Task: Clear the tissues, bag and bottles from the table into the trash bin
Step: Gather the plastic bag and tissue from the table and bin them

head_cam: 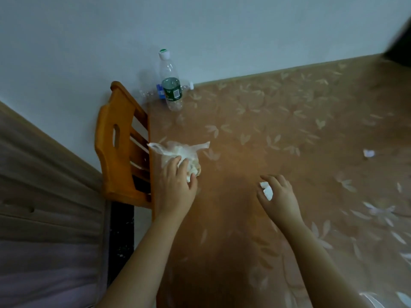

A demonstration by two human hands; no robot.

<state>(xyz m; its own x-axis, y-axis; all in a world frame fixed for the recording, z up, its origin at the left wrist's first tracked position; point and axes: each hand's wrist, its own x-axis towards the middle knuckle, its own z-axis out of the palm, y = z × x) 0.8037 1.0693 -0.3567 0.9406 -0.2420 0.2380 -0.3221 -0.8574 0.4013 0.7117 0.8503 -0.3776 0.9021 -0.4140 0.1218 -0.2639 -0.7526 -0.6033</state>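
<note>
A thin white plastic bag (178,150) with crumpled tissue inside lies near the table's left edge. My left hand (175,187) rests on it, fingers curled into the bag. My right hand (278,194) is closed around a crumpled white tissue (266,190) just above the tabletop. An upright clear bottle with a green label (170,83) stands at the far left corner by the wall. Behind it lies a second clear bottle with a blue label (159,92), on its side. Another small tissue scrap (368,153) lies at the right.
The table wears a brown cloth with a pale leaf pattern (278,121). A wooden chair (122,147) stands against the table's left edge. A bed or sofa edge (44,207) fills the lower left. A dark object (400,41) sits at the top right.
</note>
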